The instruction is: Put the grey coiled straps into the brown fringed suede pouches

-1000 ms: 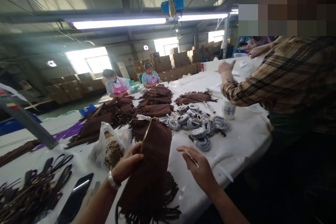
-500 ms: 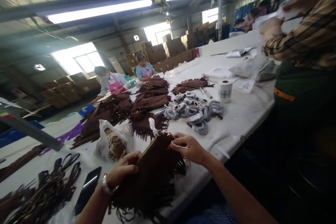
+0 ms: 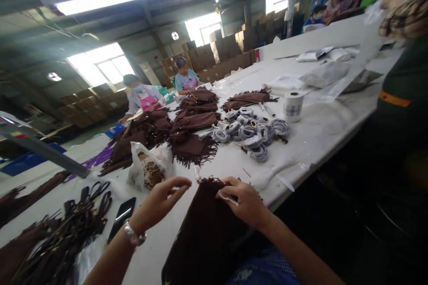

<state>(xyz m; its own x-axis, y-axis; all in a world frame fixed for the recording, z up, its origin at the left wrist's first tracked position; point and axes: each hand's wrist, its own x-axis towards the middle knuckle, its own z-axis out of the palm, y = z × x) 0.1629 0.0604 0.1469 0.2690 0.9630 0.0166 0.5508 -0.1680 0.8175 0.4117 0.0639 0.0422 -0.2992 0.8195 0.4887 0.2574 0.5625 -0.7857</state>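
Observation:
A dark brown fringed bag (image 3: 203,231) lies across the table's front edge and my lap. My right hand (image 3: 247,205) is closed on its upper right edge, and a thin white loop (image 3: 228,197) shows across those fingers. My left hand (image 3: 163,200) is off the bag, to its left, fingers stretched out and nothing seen in them. A small white-wrapped piece (image 3: 197,173) sticks out at the bag's top corner. Behind my left hand stands a clear plastic bag (image 3: 135,164) with pale strings inside.
Brown fringed bags (image 3: 194,147) and coiled grey straps (image 3: 256,142) lie on the white table (image 3: 214,164), beside a white roll (image 3: 293,107). Dark straps (image 3: 76,222) and a phone (image 3: 122,218) are at left. Co-workers sit across; one person in plaid (image 3: 404,18) stands at right.
My left hand has let go of the bag and moved up off it. The bag has turned and come lower, toward my lap, still in my right hand.

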